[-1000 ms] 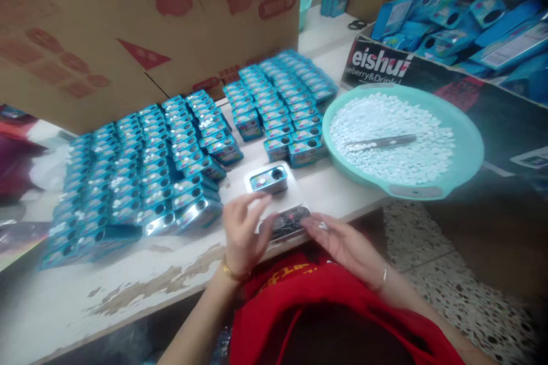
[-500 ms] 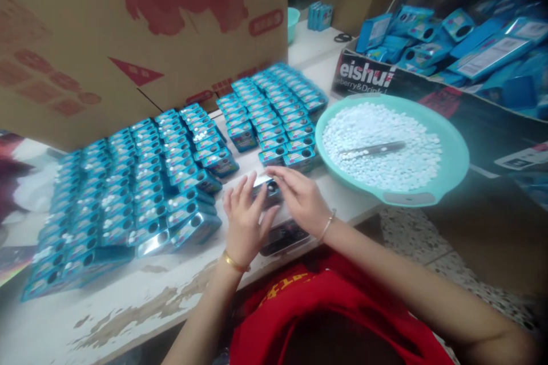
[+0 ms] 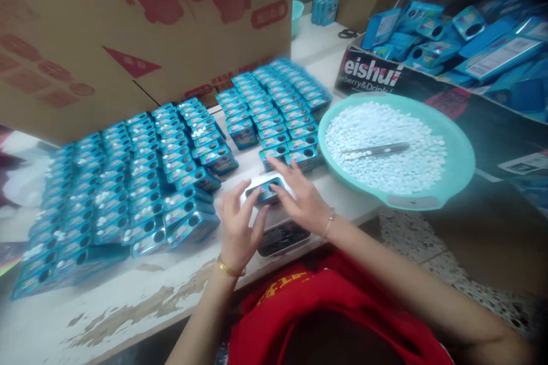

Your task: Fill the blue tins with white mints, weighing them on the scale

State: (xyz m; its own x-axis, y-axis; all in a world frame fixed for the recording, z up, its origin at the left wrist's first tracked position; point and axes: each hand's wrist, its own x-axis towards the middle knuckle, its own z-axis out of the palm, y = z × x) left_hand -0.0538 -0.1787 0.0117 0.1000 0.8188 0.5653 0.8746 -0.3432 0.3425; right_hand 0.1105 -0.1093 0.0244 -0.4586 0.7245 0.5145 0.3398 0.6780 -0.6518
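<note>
A small blue box with a dark round spot (image 3: 266,189) lies between my hands on a pale surface near the table's front edge. My left hand (image 3: 240,219) is at its left side, thumb and fingers apart, fingertips near its corner. From the right, my right hand (image 3: 305,199) reaches over it, thumb at the box's right end and fingers spread beyond its far edge. Just below, a dark-screened device (image 3: 282,238) lies on the table. Rows of blue boxes (image 3: 148,182) stand to the left, many with white tablets on top.
A turquoise basin (image 3: 458,165) of white tablets (image 3: 385,125), with a flat metallic tool (image 3: 381,149) on them, stands right. Behind it, a carton (image 3: 355,74) holds jumbled blue boxes (image 3: 492,57). A large cardboard box (image 3: 85,5) rises behind the rows.
The fingers of my right hand have opened and spread over the box, whose blue top shows more. The view has shifted slightly.
</note>
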